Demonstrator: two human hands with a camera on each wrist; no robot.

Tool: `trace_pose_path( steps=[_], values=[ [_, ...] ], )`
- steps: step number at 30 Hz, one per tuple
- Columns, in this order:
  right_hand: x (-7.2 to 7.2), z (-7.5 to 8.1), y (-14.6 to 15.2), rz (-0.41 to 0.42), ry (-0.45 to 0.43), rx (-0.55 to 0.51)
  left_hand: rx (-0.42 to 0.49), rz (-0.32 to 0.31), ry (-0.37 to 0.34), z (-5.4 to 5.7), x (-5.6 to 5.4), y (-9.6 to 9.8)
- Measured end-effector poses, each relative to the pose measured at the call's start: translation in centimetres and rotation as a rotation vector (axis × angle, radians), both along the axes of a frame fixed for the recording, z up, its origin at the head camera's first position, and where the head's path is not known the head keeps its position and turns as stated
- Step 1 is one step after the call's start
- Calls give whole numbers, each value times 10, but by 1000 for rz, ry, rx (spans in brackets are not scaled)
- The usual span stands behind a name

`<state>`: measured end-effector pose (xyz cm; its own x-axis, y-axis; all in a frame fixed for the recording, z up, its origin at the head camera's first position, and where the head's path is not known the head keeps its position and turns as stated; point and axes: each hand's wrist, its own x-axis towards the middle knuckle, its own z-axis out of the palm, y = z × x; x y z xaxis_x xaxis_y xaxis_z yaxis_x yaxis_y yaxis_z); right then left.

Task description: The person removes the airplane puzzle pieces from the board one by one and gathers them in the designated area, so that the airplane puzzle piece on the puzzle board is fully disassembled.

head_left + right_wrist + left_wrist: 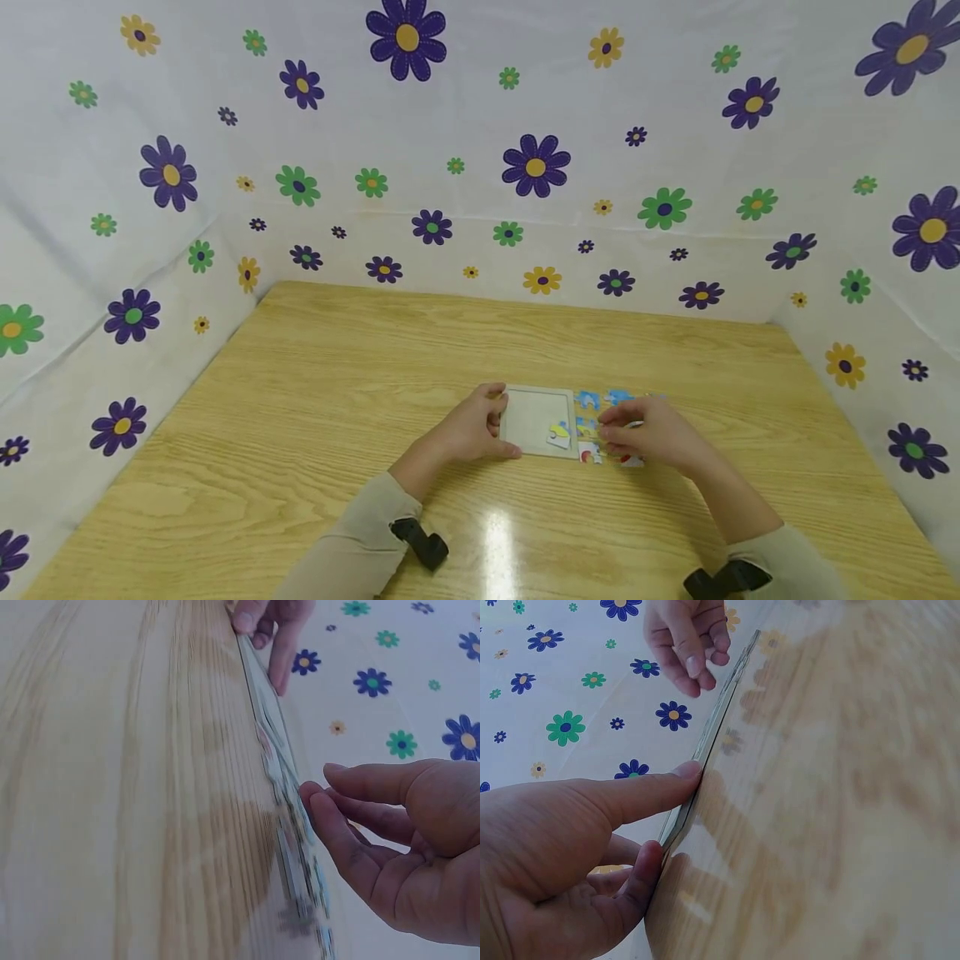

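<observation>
My left hand [474, 425] holds the left side of a pale square puzzle tray [528, 417], thumb at the near corner and fingertips along the far part of the edge. Inside the tray, at its lower right, a yellow and white jigsaw piece [558, 435] lies askew. Several more pieces are laid out just right of the tray, among them a blue piece [588, 400] and a red and white piece [590, 452]. Over these pieces hovers my right hand [651, 429], fingers loosely bent, partly hiding them. In the right wrist view its fingertips [315, 799] are close beside the pieces, with nothing visible between them.
The wooden table [337, 375] extends on all sides of the tray. A white flowered cloth [480, 192] stands as a wall behind the table and along its left and right sides. Black straps [420, 543] are worn on both sleeves.
</observation>
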<state>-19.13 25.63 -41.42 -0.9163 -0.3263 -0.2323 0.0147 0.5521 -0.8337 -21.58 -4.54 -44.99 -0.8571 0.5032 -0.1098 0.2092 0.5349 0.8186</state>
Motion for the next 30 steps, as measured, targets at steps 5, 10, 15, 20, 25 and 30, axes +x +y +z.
trace_pose_path(
  steps=[5,10,15,20,25,30],
  values=[
    [-7,-1,-27,17,31,83,1,-4,2,-1,-1,-1],
    [-10,0,-45,40,42,116,-3,-6,-5,0,0,0],
    [-11,2,-57,47,60,187,6,5,-14,1,-1,0],
    [-12,3,-63,24,70,249,6,9,-12,3,0,0],
    [-12,3,-62,18,58,203,-2,12,-14,3,1,0],
    [-12,1,-51,20,-43,16,-12,12,-14,4,1,0]
  ],
)
